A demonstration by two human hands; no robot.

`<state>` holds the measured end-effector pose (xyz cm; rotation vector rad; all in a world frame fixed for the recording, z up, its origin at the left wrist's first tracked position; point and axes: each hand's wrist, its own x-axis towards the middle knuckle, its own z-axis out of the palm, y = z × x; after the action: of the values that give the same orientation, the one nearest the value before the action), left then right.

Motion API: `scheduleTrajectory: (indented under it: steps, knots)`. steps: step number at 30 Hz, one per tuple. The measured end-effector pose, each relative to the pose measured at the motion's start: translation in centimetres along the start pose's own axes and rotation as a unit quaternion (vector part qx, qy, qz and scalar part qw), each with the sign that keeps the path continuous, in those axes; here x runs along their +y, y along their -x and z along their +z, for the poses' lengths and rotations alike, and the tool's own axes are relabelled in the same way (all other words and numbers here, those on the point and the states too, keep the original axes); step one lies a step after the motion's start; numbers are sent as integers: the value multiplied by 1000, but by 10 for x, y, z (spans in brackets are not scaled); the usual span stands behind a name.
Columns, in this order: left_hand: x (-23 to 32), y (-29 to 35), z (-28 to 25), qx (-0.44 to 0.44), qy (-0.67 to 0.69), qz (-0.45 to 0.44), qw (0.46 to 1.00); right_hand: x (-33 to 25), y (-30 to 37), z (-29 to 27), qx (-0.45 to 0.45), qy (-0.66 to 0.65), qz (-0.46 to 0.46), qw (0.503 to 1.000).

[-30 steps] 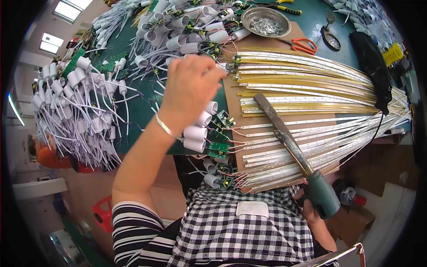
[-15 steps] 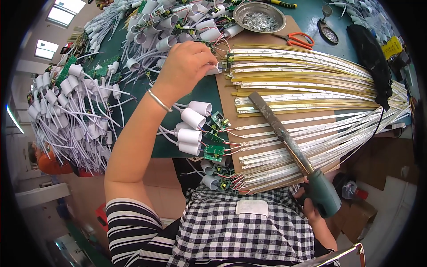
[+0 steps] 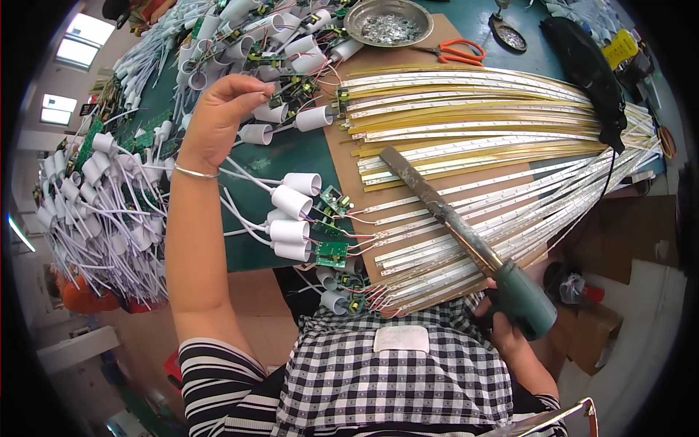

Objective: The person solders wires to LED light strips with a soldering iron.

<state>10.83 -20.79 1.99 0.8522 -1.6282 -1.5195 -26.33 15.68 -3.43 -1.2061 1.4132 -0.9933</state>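
My left hand [image 3: 227, 116] is raised at the left of the table, thumb and fingers pinched together; what they hold, if anything, I cannot make out. White plastic end caps with cables lie close by, one end cap [image 3: 314, 118] beside a small green circuit board [image 3: 342, 100] at the strip ends. Low on the right, my right hand [image 3: 506, 333] grips the green handle of a large soldering iron [image 3: 473, 244], whose long metal bar slants up-left over the LED strips [image 3: 451, 204]. Nearer me, several end caps [image 3: 290, 202] and circuit boards [image 3: 333, 253] are wired to strips.
Piles of white end caps with cables [image 3: 109, 218] fill the left and far side. At the back are a metal bowl [image 3: 389, 44] of silvery bits, orange-handled scissors or cutters [image 3: 460, 52] and a small dark dish [image 3: 508, 35]. A black cloth-like bundle [image 3: 586, 76] lies across the strips.
My left hand has moved left, away from the circuit board and end cap at the strip ends. My right hand still holds the soldering iron in about the same place. The view has shifted slightly.
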Motion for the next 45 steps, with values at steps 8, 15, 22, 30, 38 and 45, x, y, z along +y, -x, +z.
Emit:
scheduleTrajectory:
  steps: [8,15,22,30,38,45]
  knots:
    - [-4,1,3,-56,-36,-66,996,-5,-2,4,8,0,-17,1000]
    - [54,29,-7,152,-79,122,978,-3,-5,-6,-53,18,-46,997]
    - [82,97,119,-109,-572,218,783,-5,-3,0,-11,-7,-49,999]
    - [8,150,187,27,-567,167,806,-5,1,-4,-55,18,-19,998]
    - [-12,154,194,71,-525,132,838,-19,-5,8,34,-4,-55,998]
    - [-18,154,195,109,-503,103,851,-48,-8,1,-50,110,-32,992]
